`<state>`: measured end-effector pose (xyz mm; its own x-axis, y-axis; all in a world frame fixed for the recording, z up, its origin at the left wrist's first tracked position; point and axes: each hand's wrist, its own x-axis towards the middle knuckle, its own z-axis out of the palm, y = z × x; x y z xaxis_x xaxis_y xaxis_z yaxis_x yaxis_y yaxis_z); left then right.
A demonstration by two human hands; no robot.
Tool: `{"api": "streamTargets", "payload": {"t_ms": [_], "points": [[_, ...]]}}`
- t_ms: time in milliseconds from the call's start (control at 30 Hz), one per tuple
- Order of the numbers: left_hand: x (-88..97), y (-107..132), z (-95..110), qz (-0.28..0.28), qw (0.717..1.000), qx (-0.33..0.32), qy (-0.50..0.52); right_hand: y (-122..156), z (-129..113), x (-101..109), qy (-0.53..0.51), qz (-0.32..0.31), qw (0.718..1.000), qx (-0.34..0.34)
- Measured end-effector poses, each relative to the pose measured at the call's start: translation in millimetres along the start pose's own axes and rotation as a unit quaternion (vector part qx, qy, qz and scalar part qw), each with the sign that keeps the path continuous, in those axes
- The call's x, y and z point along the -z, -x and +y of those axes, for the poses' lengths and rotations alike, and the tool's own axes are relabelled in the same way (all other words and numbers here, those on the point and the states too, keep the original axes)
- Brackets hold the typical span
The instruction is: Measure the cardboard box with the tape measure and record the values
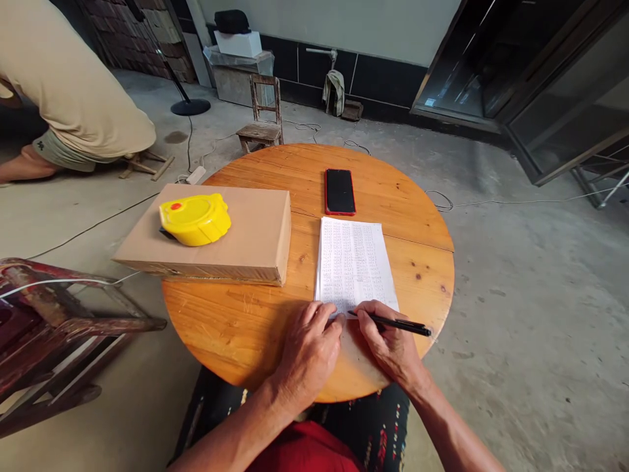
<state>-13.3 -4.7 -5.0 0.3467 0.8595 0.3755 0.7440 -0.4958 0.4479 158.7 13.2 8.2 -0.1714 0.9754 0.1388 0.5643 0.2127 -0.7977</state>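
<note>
A round orange-brown wooden table (230, 328) carries a flat brown cardboard box (255, 236), a red-edged black rectangular phone (340, 192) and written-over white paper sheets (354, 265).

Soft Light Is Falling From the Right

A soft-edged shadow is pooling on the wooden table (230, 321) left of the left hand (312, 347). The paper (356, 265) is showing bright, while the doorway (472, 65) is lying dim. Wide-angle distortion is slanting the glass door (565, 111) and stretching the reddish furniture (73, 329) at the edge.
</note>
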Motion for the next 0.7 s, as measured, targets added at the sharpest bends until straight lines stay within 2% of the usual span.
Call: {"api": "streamTargets", "payload": {"t_ms": [367, 467, 700], "points": [[-1.2, 0.0, -1.0, 0.014, 1.0, 0.002, 0.011, -1.1, -1.0, 0.2, 0.018, 0.0, 0.999, 0.03], [-0.4, -0.3, -1.3, 0.017, 1.0, -0.001, 0.01, -0.5, -0.5, 1.2, -0.003, -0.011, 1.0, 0.02], [0.0, -0.5, -1.2, 0.016, 1.0, -0.008, 0.003, 2.6, 2.5, 1.7, -0.039, 0.024, 0.999, -0.027]]}}
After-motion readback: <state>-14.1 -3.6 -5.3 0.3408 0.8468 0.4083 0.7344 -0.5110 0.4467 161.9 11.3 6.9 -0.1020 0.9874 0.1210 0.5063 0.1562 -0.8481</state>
